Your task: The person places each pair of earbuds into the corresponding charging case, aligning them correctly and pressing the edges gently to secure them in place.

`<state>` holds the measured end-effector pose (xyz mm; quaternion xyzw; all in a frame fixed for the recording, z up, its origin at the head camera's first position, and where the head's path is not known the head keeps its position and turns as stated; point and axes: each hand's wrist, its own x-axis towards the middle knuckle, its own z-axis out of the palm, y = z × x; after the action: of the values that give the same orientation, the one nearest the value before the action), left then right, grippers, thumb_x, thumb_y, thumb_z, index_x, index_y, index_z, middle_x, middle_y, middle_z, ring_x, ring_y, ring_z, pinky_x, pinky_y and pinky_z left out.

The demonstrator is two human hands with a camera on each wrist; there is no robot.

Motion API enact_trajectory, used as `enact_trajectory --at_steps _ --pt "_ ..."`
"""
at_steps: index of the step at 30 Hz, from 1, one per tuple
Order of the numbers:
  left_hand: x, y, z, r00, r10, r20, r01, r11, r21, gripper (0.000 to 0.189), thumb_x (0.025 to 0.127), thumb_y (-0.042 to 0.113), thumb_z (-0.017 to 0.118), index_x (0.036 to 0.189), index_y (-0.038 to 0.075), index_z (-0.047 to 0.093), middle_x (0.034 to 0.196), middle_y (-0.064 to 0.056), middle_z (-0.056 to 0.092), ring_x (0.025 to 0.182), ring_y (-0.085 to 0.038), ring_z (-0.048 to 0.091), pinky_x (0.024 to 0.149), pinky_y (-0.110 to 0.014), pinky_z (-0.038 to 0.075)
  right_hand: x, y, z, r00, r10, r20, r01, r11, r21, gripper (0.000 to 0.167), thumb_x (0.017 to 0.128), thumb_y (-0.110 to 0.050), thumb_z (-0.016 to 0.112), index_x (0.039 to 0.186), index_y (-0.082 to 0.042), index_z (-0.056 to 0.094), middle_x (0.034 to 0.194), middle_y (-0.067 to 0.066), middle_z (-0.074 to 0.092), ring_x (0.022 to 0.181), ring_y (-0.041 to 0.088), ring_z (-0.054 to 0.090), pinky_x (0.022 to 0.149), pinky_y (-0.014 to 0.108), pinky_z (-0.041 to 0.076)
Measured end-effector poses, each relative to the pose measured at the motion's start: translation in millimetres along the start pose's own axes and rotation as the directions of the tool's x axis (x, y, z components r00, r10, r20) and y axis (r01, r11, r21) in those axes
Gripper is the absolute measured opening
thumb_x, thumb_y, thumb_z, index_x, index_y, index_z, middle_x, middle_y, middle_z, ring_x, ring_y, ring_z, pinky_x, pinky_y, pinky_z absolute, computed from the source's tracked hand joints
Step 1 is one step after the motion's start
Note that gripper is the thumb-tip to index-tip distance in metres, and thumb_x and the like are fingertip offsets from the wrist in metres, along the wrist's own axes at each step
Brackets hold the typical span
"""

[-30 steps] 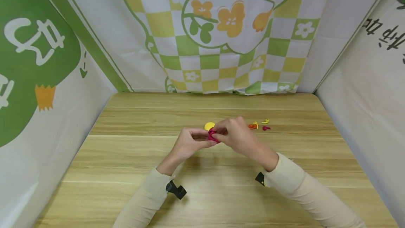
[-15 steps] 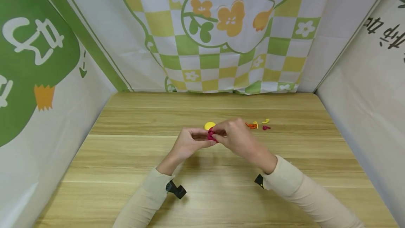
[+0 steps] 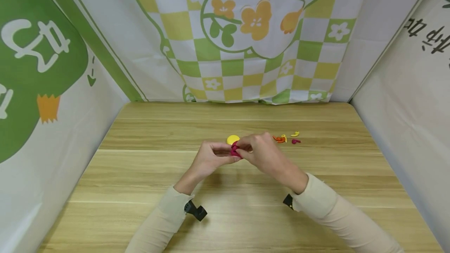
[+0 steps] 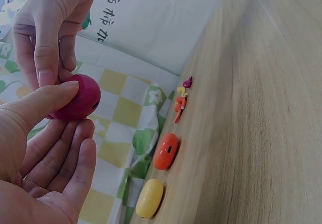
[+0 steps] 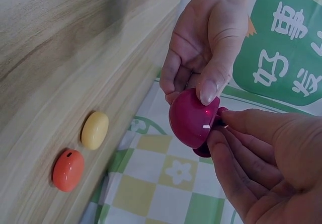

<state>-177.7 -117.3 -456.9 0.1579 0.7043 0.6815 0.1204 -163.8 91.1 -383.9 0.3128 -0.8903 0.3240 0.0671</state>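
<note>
Well in from the worktop's (image 3: 225, 221) side edges, nearer the far one, with wide room on the near side and a yellow case (image 3: 232, 139), orange case (image 5: 69, 170) close beyond. Gripping a magenta case (image 5: 190, 119) in the left hand's (image 3: 205, 160) bent fingers; pinching a small piece (image 5: 221, 113) at its side with the right hand (image 3: 266, 152), fingers nearly together. Almost unchanged since a second ago, except for uncovering more of the orange buds (image 3: 280, 140).

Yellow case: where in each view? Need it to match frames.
Head: yellow case a little below picture centre, just beyond the left hand.
Left wrist: yellow case near the bottom edge, just left of centre, below the orange case.
Right wrist: yellow case left of centre, above the orange case.
Shared landmark: the magenta case in the left hand.
</note>
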Motion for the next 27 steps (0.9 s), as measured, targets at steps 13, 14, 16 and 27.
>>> enact_trajectory --at_steps 13,14,16,27 --pt "0.4 0.4 0.1 1.0 -0.009 -0.008 0.009 1.0 0.002 0.029 0.088 0.005 0.085 0.116 -0.002 0.079 0.113 -0.02 0.08 0.096 -0.016 0.08 0.086 -0.031 0.067 -1.2 -2.3 -0.7 0.999 -0.028 -0.015 0.028 0.999 -0.035 0.005 0.092 -0.006 0.082 0.097 -0.005 0.083 0.092 0.005 0.083 0.079 0.01 0.078 0.068 0.02 0.063" --pt "0.4 0.3 0.1 1.0 -0.008 -0.007 0.008 1.0 0.003 0.029 0.089 0.005 0.085 0.116 -0.002 0.079 0.113 -0.02 0.08 0.096 -0.016 0.08 0.086 -0.031 0.067 -1.6 -2.2 -0.6 0.999 -0.033 -0.018 0.032 0.999 -0.038 0.005 0.092 -0.006 0.082 0.096 -0.005 0.083 0.092 0.005 0.083 0.079 0.011 0.078 0.068 0.02 0.064" --pt "0.5 0.0 0.1 1.0 -0.005 -0.005 0.005 1.0 0.007 0.028 0.089 0.006 0.085 0.116 -0.001 0.079 0.113 -0.02 0.08 0.096 -0.016 0.079 0.086 -0.031 0.067 -2.0 -2.1 -0.6 0.999 -0.044 -0.024 0.043 0.998 -0.049 0.004 0.091 -0.005 0.082 0.096 -0.004 0.083 0.091 0.006 0.083 0.079 0.012 0.078 0.068 0.021 0.064" --pt "0.3 0.0 1.6 1.0 -0.009 -0.011 0.009 1.0 0.003 0.028 0.088 0.003 0.085 0.115 -0.004 0.079 0.112 -0.022 0.08 0.094 -0.015 0.079 0.085 -0.03 0.067 -3.8 -0.9 1.4 0.995 -0.098 -0.007 0.095 0.981 -0.17 0.004 0.09 -0.007 0.085 0.092 -0.005 0.084 0.091 0.006 0.083 0.077 0.011 0.076 0.067 0.02 0.064"
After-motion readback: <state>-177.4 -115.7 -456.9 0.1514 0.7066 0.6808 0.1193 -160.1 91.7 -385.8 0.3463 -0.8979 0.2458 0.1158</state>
